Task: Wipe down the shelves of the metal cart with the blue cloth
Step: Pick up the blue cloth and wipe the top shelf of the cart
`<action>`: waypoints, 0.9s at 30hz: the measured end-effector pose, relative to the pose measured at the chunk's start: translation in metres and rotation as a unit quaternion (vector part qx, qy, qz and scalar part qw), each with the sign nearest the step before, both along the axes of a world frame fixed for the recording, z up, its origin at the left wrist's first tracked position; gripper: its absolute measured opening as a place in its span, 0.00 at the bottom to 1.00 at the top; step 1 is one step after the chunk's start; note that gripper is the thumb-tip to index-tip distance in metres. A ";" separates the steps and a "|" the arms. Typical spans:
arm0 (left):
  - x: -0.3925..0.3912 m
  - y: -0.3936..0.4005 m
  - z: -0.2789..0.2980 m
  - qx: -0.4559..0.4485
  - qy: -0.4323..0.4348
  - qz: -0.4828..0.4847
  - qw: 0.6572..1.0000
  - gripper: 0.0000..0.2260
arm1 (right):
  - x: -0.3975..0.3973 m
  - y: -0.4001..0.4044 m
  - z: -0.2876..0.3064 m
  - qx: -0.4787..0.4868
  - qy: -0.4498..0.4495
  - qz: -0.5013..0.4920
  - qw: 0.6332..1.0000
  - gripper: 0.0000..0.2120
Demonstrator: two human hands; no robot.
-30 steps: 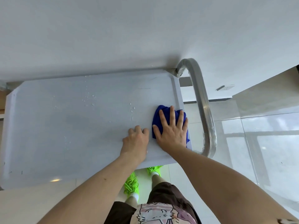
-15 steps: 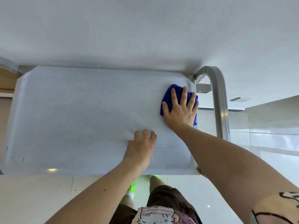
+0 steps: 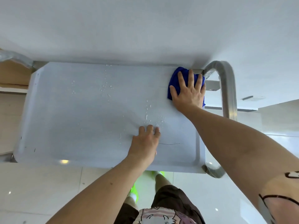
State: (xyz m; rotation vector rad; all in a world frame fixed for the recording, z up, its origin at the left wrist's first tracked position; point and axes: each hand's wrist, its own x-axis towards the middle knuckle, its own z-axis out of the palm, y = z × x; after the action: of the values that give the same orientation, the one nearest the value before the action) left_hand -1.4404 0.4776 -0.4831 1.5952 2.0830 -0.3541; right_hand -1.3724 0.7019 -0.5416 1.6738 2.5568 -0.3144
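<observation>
The metal cart's top shelf (image 3: 80, 118) is a pale, rimmed tray seen from above, with water droplets (image 3: 150, 115) scattered on it. The blue cloth (image 3: 174, 85) lies in the far right corner of the shelf. My right hand (image 3: 188, 92) presses flat on the cloth, fingers spread, pinning it to the surface. My left hand (image 3: 144, 142) rests on the shelf near its front edge, fingers curled down on the metal, holding nothing. The lower shelves are hidden beneath the top one.
The cart's curved steel handle (image 3: 229, 94) rises at the right end of the shelf. A white wall (image 3: 145, 29) stands right behind the cart. Wooden furniture (image 3: 11, 78) sits to the left. Glossy tiled floor (image 3: 40, 188) and my legs in green shoes (image 3: 135, 191) are below.
My right hand has slid the blue cloth away from me along the shelf's right side, from near the front to the far right corner. My left hand has stayed resting on the shelf.
</observation>
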 end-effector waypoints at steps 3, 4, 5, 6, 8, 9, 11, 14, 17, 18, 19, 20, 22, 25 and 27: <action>0.002 0.002 0.001 -0.006 0.001 0.007 1.000 0.37 | 0.012 -0.015 0.003 -0.013 -0.005 -0.021 1.000 0.32; 0.001 0.002 0.002 -0.004 0.002 0.005 1.000 0.37 | 0.017 -0.023 0.003 -0.014 -0.005 -0.032 0.999 0.32; 0.001 0.002 0.002 -0.001 0.003 0.000 1.000 0.37 | 0.023 -0.032 0.004 -0.017 -0.005 -0.043 0.999 0.31; 0.000 0.002 0.003 0.000 0.004 -0.006 1.000 0.37 | 0.029 -0.043 0.004 -0.020 -0.004 -0.051 0.998 0.31; -0.001 0.002 0.003 0.002 0.007 -0.012 1.000 0.37 | 0.041 -0.068 0.004 -0.026 -0.004 -0.063 0.998 0.31; 0.000 0.002 0.004 0.001 0.008 -0.013 1.000 0.36 | 0.046 -0.080 0.003 -0.031 -0.004 -0.069 0.997 0.31; 0.001 0.003 0.005 0.001 0.008 -0.008 1.000 0.35 | 0.057 -0.105 0.002 -0.035 -0.007 -0.073 0.997 0.32; 0.000 0.006 0.008 0.001 -0.011 0.001 1.000 0.30 | 0.069 -0.138 0.003 -0.041 0.000 -0.086 0.995 0.32; -0.004 0.006 0.009 0.006 -0.020 -0.006 1.000 0.28 | 0.078 -0.167 0.003 -0.045 -0.002 -0.095 0.994 0.32; -0.005 0.005 0.009 0.007 -0.021 -0.013 1.000 0.29 | 0.081 -0.176 0.003 -0.045 -0.005 -0.096 0.994 0.33; -0.005 0.005 0.008 0.005 -0.021 -0.022 1.000 0.30 | 0.083 -0.184 0.003 -0.044 -0.005 -0.098 0.994 0.33; -0.006 0.005 0.009 0.003 -0.020 -0.032 0.999 0.31 | 0.085 -0.191 0.003 -0.042 -0.007 -0.101 0.994 0.33; -0.008 0.004 0.010 -0.004 -0.023 -0.048 0.999 0.32 | 0.085 -0.204 0.004 -0.039 -0.011 -0.106 0.993 0.33; -0.013 -0.002 0.012 -0.021 -0.033 -0.074 0.997 0.29 | 0.082 -0.224 0.006 -0.044 -0.014 -0.117 0.992 0.33; -0.018 -0.009 0.012 -0.035 -0.046 -0.093 0.994 0.30 | 0.079 -0.236 0.007 -0.051 -0.013 -0.116 0.992 0.33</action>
State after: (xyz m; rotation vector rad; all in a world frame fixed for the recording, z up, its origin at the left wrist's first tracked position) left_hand -1.4581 0.4689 -0.4715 1.7339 1.8397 -0.4047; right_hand -1.2938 0.4658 -0.5349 1.9243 2.2868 -0.4257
